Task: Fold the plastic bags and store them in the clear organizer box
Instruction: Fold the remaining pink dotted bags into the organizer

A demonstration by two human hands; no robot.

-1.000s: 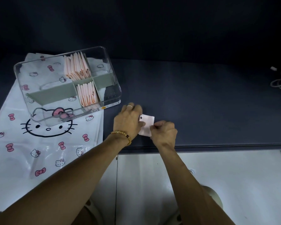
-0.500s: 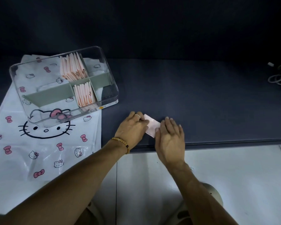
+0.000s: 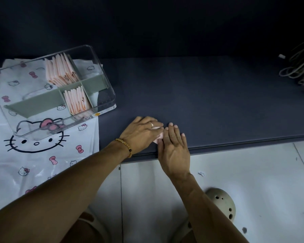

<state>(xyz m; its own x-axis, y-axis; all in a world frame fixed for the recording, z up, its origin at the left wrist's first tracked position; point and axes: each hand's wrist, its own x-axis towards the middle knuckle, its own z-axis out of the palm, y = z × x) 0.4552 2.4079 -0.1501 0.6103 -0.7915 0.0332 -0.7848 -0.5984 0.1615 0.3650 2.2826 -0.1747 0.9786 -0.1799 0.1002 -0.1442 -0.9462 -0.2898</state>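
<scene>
A small folded pink plastic bag (image 3: 159,136) lies on the dark table near its front edge, mostly hidden under both hands. My left hand (image 3: 141,133), with a ring and a bead bracelet, lies flat on its left part. My right hand (image 3: 174,146) presses flat on its right part with straight fingers. The clear organizer box (image 3: 104,79) stands at the left on a stack of white cat-print bags (image 3: 33,151). Two of its middle compartments hold several folded pink bags (image 3: 61,71), standing upright.
The dark table (image 3: 209,95) stretches right of the hands. A coil of pale cord (image 3: 300,71) lies at the far right edge. Below the table front are white floor tiles and a beige perforated shoe (image 3: 221,204).
My right hand went from pinching the folded bag to lying flat on it. Both hands now cover almost all of the bag. The view has shifted slightly.
</scene>
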